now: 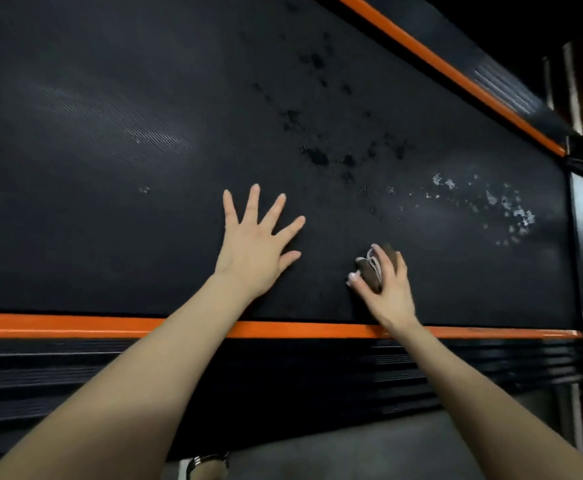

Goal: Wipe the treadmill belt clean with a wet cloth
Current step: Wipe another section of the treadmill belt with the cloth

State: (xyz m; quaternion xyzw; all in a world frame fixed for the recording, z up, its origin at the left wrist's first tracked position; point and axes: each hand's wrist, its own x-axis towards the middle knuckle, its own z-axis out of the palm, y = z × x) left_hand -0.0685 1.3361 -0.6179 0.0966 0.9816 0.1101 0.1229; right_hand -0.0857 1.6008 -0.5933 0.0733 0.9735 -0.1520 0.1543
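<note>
Cloth, small, dark brown fabric with pale stitched edging [373,271]: bunched into a wad inside the right hand [389,292], whose fingers and thumb curl round it and press it onto the belt. Judged soft, light and limp. If wet, as the task says, the cloth is likely a little heavier and clingy, and apt to drag on a textured surface rather than glide. Best held as a compact wad under the palm, with loose edges tucked in so that nothing trails.

Belt, black, finely textured rubber, of a treadmill [144,98]: flat and broad, spreading under and beyond both hands. Judged firm, yet able to creep under a sideways push.

Hands: apart, side by side. The left hand [257,247] lies flat on the belt with its fingers straight and spread. It holds nothing, does not touch the cloth, and is probably bracing.

Spots, dark, scattered [318,155]: on the belt beyond both hands, toward its far edge. Damp or dirt, cannot tell which.

Flecks, pale, glinting [512,209]: on the belt beyond the right hand, to its outer side.

Strip, orange, narrow [75,325]: borders the belt nearer than the hands, and both forearms cross it. Its twin, the far orange strip [456,69], runs well beyond the hands.

Rail, black, ribbed [283,375]: beneath the forearms.
</note>
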